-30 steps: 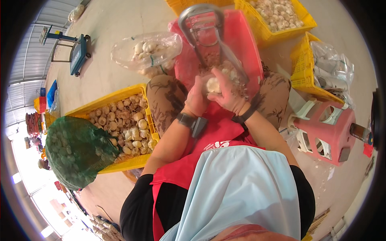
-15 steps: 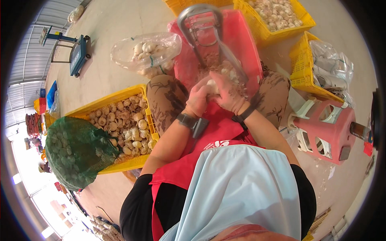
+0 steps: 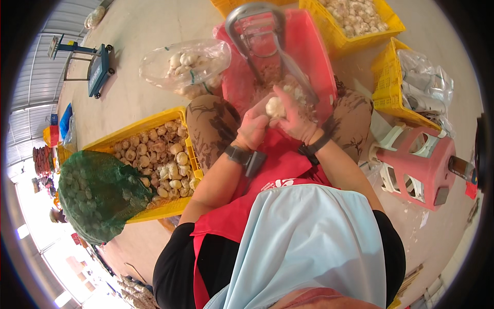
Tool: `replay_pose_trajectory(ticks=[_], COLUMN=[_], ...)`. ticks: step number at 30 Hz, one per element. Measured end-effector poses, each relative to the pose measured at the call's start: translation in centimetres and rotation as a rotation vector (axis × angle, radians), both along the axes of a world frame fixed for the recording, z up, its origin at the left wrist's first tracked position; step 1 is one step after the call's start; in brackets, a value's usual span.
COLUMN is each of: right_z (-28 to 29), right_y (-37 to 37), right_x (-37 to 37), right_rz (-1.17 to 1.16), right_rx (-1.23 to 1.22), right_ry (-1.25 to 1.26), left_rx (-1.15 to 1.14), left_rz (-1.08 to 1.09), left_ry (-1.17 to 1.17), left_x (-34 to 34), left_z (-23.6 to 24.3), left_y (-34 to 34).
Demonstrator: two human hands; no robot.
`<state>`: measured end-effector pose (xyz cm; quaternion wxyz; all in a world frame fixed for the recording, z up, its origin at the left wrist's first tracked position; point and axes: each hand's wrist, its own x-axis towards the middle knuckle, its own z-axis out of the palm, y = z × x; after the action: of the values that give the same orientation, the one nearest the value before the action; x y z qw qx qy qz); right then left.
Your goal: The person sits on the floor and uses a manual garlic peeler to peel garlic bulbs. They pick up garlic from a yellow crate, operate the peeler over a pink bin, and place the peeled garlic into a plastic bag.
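Note:
A pale garlic bulb (image 3: 275, 107) sits between my two hands above the near end of a pink tub. My right hand (image 3: 298, 122) grips its right side, with one digit raised along it. My left hand (image 3: 253, 126) is closed at the left of the bulb; its fingers reach partly behind it and their tips are hidden. The pink tub (image 3: 316, 56) is between my knees and holds loose garlic skins (image 3: 268, 74) and whitish pieces. Over it stands a grey metal tubular frame (image 3: 282, 33), with a bar slanting down just beyond my right hand.
At left, a yellow crate (image 3: 154, 212) holds garlic bulbs, with a green mesh sack (image 3: 98, 195) over its corner. A clear bag of garlic (image 3: 186, 62) lies beside the tub. Yellow crates (image 3: 355, 44) stand at far right, and a pink stool (image 3: 419, 165) nearer. A platform scale (image 3: 100, 72) is far left.
The garlic bulb shows more plainly between my hands. My right hand's raised digit has lifted a little, and my left hand has shifted slightly away from the bulb's front.

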<state>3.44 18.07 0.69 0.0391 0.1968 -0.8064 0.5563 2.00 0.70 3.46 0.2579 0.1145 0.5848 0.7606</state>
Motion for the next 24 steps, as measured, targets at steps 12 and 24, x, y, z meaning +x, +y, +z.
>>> replay_pose_trajectory(ticks=[12, 24], right_z=[0.1, 0.2], right_y=[0.4, 0.6], right_x=[-0.2, -0.7], right_rz=[0.035, 0.005], right_rx=[-0.217, -0.282], right_ry=[-0.174, -0.223], left_rx=[0.315, -0.375], left_rz=[-0.003, 0.100], left_ry=[-0.271, 0.268], left_x=[-0.2, 0.5], left_z=[0.6, -3.1], left_y=[0.7, 0.4])
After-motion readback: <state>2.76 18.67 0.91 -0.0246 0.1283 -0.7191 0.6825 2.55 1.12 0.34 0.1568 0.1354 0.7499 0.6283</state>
